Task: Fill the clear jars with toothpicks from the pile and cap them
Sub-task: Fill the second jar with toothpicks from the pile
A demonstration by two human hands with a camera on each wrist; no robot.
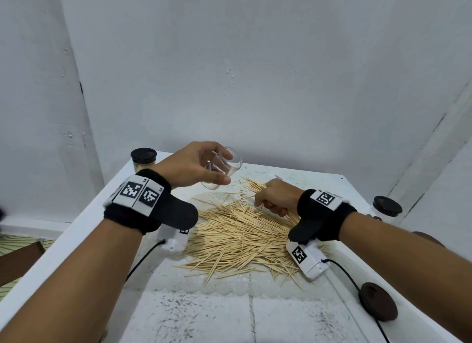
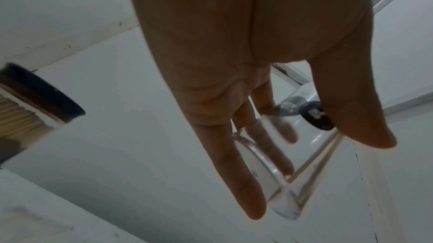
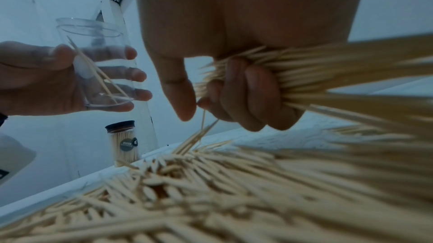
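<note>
A white surface (image 1: 209, 314) set against pale walls carries a spread pile of toothpicks (image 1: 240, 238), with a capped, filled jar (image 1: 143, 160) at its far left corner, another dark-capped jar (image 1: 385, 208) at the right edge and a loose dark lid (image 1: 378, 301) near the front right. The left hand (image 1: 194, 167) holds a clear jar (image 1: 224, 167) tilted above the pile, fingers wrapped round it, a few toothpicks inside. The right hand (image 1: 277, 197) is down in the pile, fist clenched on a bundle of toothpicks (image 3: 269, 73).

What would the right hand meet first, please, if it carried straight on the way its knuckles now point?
Probably the loose wooden toothpick pile just below and ahead of the right hand; the white table edge lies beyond, though depth is unclear.
</note>
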